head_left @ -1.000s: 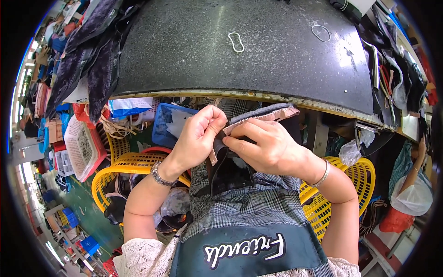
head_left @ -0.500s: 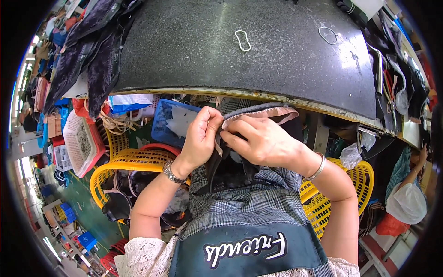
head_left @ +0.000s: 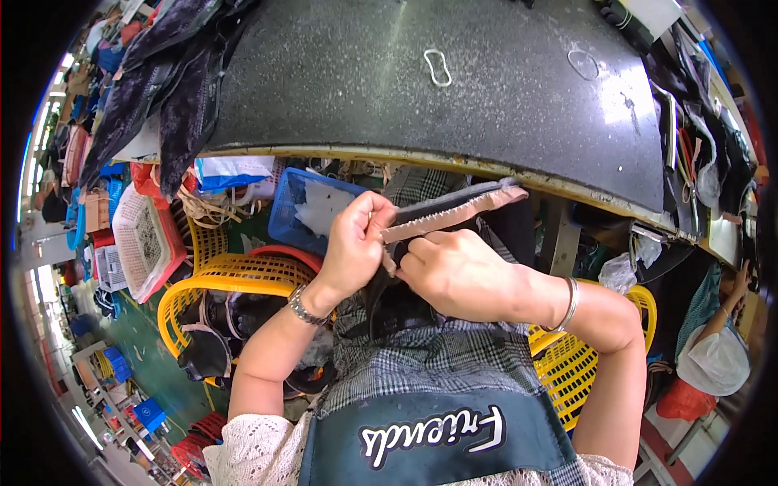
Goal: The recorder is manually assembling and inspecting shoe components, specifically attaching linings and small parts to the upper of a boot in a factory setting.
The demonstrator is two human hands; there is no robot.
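Both hands pinch one end of a dark shoe-upper strip (head_left: 454, 208) below the worktable's edge (head_left: 324, 154).
The strip's long axis runs rightward and slightly up from the left hand (head_left: 356, 247); the right hand (head_left: 458, 271) grips just beneath it.

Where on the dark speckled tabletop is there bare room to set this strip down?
The dark speckled tabletop is bare across its middle, between the dark fabric pile on the left and the small white loop. Right of the loop is also bare, up to the cluttered right edge. Both hands hold the grey-pink strip.
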